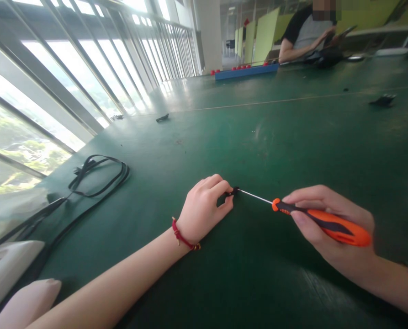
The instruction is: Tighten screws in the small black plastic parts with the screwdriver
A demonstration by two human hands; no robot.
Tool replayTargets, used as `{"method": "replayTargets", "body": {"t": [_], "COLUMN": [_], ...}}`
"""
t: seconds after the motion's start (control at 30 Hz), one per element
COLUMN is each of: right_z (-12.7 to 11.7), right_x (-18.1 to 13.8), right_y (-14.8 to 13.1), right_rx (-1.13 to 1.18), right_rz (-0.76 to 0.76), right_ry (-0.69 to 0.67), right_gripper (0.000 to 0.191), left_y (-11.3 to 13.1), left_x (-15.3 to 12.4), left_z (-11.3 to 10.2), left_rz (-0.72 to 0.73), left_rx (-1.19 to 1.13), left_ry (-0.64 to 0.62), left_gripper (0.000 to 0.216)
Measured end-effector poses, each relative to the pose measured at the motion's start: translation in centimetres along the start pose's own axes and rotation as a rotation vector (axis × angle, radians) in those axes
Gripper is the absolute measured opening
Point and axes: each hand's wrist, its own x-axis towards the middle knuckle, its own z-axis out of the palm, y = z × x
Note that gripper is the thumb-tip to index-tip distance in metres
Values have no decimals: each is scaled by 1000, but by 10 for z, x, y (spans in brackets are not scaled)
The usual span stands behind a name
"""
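My left hand (205, 205) rests on the green table (275, 146), thumb and forefinger pinched on a small black part (231, 192). My right hand (327, 219) grips an orange and black screwdriver (323, 221). Its thin metal shaft points left, and the tip touches the small black part. A red cord bracelet sits on my left wrist.
A black cable (97, 176) loops on the table at the left, near the windows. Small black parts (382, 99) lie farther back on the table. A blue tray with red pieces (246, 71) stands at the far end, where another person (304, 34) sits at work.
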Motion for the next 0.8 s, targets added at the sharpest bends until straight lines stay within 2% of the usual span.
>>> {"method": "replayTargets", "body": {"t": [0.13,0.2,0.3,0.37,0.43,0.5,0.6,0.73,0.8], "right_z": [1,1,0,1,2,2,-1,-4,-3], "right_x": [0,0,0,-1,-2,-2,-4,-5,-3], "right_y": [2,2,2,1,1,1,1,1,3], "right_rx": [41,75,15,5,56,67,11,21,3], "right_rz": [-38,-29,-3,-26,-52,-43,-34,-58,-49], "right_ry": [170,119,5,82,168,116,-26,38,29], "right_gripper": [37,38,23,25,38,40,22,19,19], "left_y": [0,-1,-1,-1,-1,0,0,-1,-2], "left_x": [0,0,1,1,0,0,1,3,5], "left_z": [0,0,0,0,0,0,0,-1,-2], "left_rz": [2,-2,3,3,-2,-10,-43,-137,-185], "left_rx": [0,2,-5,-15,-25,-36,-69,-129,-129], "left_ry": [-15,-20,-18,-14,-13,-14,-21,-44,-58], "left_gripper": [9,10,9,9,9,9,7,5,3]}}
